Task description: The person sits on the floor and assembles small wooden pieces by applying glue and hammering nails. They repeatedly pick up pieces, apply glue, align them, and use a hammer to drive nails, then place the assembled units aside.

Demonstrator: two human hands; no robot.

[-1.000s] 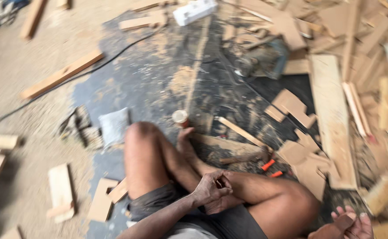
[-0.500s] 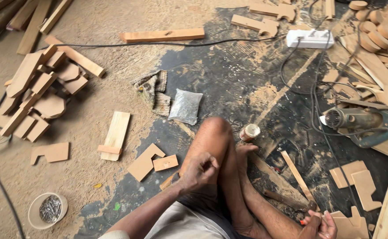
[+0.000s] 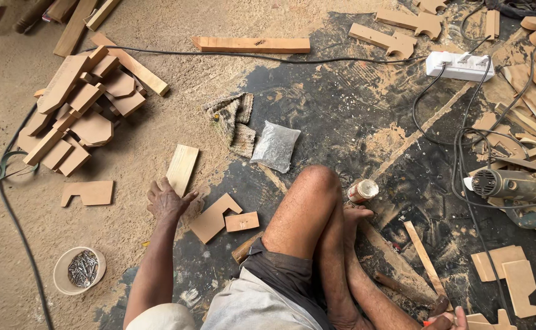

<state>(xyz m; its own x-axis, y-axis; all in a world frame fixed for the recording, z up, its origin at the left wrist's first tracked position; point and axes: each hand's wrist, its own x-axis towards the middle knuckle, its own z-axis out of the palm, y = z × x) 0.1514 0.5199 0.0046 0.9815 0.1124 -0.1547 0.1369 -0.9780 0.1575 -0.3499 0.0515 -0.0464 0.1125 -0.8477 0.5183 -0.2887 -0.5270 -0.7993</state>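
Left hand (image 3: 169,201) is spread flat on the sawdust floor (image 3: 158,73), holding nothing, fingers touching the short plank (image 3: 182,168); I'd curl under its near end to lift. Right hand (image 3: 457,318) is mostly cut off, can't tell its grip. Farther out: offcut pile (image 3: 78,110), power strip (image 3: 460,65).

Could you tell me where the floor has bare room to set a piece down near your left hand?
Bare sawdust lies left of the left hand, between the offcut pile, the notched piece and the screw bowl. Dark floor between the bag and the power strip is also free. Cables and the power tool crowd the right.
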